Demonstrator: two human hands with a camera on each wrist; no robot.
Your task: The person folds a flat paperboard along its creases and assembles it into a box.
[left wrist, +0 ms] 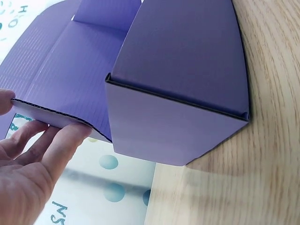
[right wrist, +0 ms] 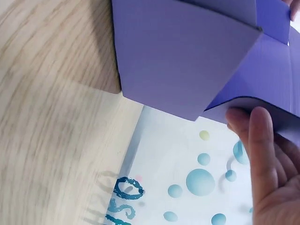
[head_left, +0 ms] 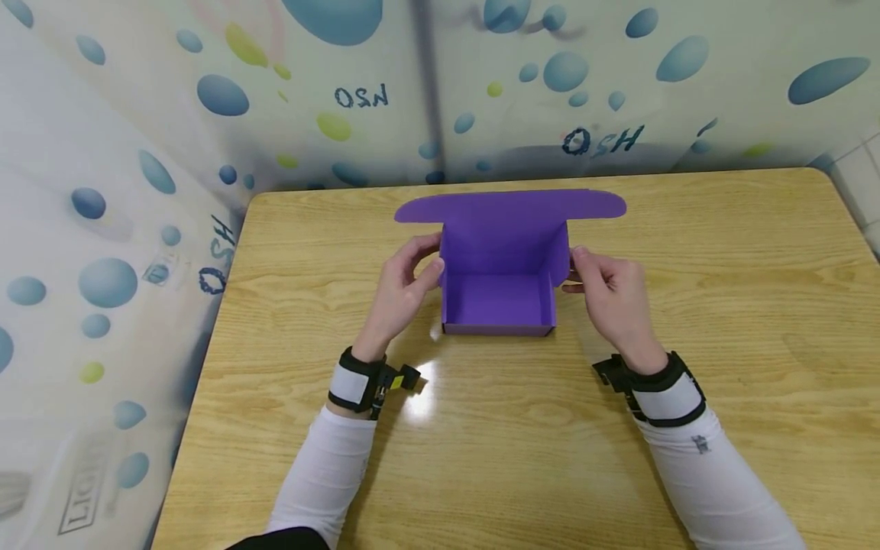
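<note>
An open purple cardboard box (head_left: pixel 505 299) stands on the table, its lid raised at the back with the front tuck flap spread wide. At the box's left side my left hand (head_left: pixel 404 286) pinches the lid's side flap (left wrist: pixel 61 115), thumb on the inner face and fingers on the outer. On the other side, my right hand (head_left: pixel 615 296) touches the outer face of the right side flap (head_left: pixel 560 256) with its fingertips. The right wrist view shows those fingers (right wrist: pixel 260 129) against the flap near its edge. No object shows inside the box.
The wooden table (head_left: pixel 481 458) extends on all sides of the box. Behind it hangs a pale curtain (head_left: pixel 385 145) with blue and green dots, which continues along the left. Both wrists wear strapped camera mounts (head_left: pixel 667 389).
</note>
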